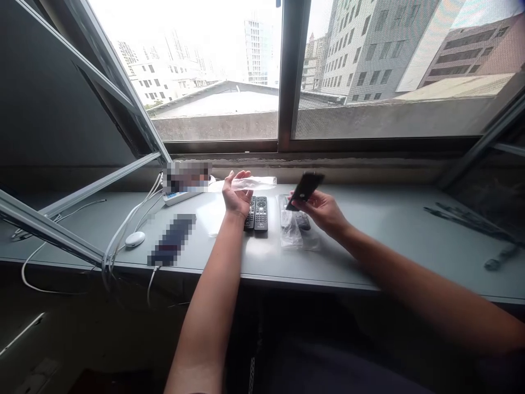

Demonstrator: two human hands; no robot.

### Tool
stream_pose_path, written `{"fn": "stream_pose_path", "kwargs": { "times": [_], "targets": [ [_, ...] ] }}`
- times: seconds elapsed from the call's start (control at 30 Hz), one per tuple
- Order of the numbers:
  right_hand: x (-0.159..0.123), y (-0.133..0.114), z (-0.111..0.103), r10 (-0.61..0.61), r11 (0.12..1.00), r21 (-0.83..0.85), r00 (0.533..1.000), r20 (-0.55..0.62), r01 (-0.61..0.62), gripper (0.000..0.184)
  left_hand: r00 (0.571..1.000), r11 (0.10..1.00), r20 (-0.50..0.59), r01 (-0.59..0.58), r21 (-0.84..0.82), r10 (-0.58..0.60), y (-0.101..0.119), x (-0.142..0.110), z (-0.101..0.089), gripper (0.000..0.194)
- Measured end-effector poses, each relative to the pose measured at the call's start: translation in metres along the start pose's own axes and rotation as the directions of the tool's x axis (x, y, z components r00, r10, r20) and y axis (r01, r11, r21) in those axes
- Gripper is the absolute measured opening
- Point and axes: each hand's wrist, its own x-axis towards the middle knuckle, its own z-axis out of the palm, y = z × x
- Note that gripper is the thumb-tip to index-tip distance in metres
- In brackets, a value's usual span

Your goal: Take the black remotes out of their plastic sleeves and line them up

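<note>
My right hand (324,210) is closed round the lower part of a black remote control (308,186), raised above the table and slightly blurred. A clear plastic bag (260,183) stretches out sideways from my left hand (238,198), whose curled fingers grip its left end. Below and beside that hand, two black remote controls lie side by side; the right remote (261,213) shows fully, while the left remote (250,220) is partly hidden by my wrist. Clear plastic bags (291,232) rest under my right hand, with another dark remote (302,221) among them.
On the grey table (369,257), a blurred-out dark object (172,241) with a white cable lies left. Near it are a round white device (135,239), a power strip (184,194) and cables. A metal frame (98,180) stands left; dark cables (471,221) lie right. Windows are behind.
</note>
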Motion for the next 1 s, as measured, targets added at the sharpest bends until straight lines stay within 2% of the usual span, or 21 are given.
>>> {"fn": "stream_pose_path", "kwargs": {
  "times": [0.13, 0.3, 0.43, 0.53, 0.7, 0.83, 0.93, 1.0],
  "targets": [
    [0.003, 0.005, -0.005, 0.062, 0.997, 0.051, 0.994, -0.09, -0.058, 0.043, 0.999, 1.0, -0.031, -0.011, 0.017, 0.012, 0.001, 0.002, -0.001, 0.03],
    [0.005, 0.003, -0.009, 0.141, 0.989, 0.069, 0.98, -0.143, -0.133, 0.062, 0.99, 0.998, -0.123, -0.061, 0.011, 0.062, 0.003, 0.003, -0.002, 0.026],
    [0.005, -0.002, -0.01, 0.249, 0.966, 0.116, 0.958, -0.145, -0.233, 0.056, 0.98, 0.994, -0.164, -0.11, 0.004, 0.109, 0.004, 0.005, -0.006, 0.031],
    [0.005, 0.0, -0.011, 0.251, 0.966, 0.104, 0.96, -0.124, -0.238, 0.048, 0.98, 0.992, -0.153, -0.129, -0.01, 0.126, 0.004, 0.006, -0.008, 0.038],
    [0.006, 0.005, -0.013, 0.259, 0.966, 0.045, 0.962, -0.086, -0.256, 0.043, 0.992, 0.994, -0.059, -0.106, 0.016, 0.107, 0.001, 0.005, -0.005, 0.044],
    [0.006, 0.006, -0.01, 0.225, 0.974, 0.035, 0.974, -0.007, -0.225, 0.043, 0.992, 0.982, 0.095, -0.095, 0.16, 0.081, -0.005, 0.001, 0.001, 0.035],
    [0.006, 0.007, -0.007, 0.211, 0.975, 0.072, 0.977, -0.007, -0.21, 0.046, 0.975, 0.973, 0.22, -0.015, 0.231, -0.037, -0.01, -0.005, 0.006, 0.03],
    [0.006, 0.007, -0.005, 0.209, 0.973, 0.097, 0.978, -0.008, -0.208, 0.049, 0.948, 0.961, 0.286, 0.06, 0.271, -0.14, -0.013, -0.009, 0.008, 0.033]
  ]
}}
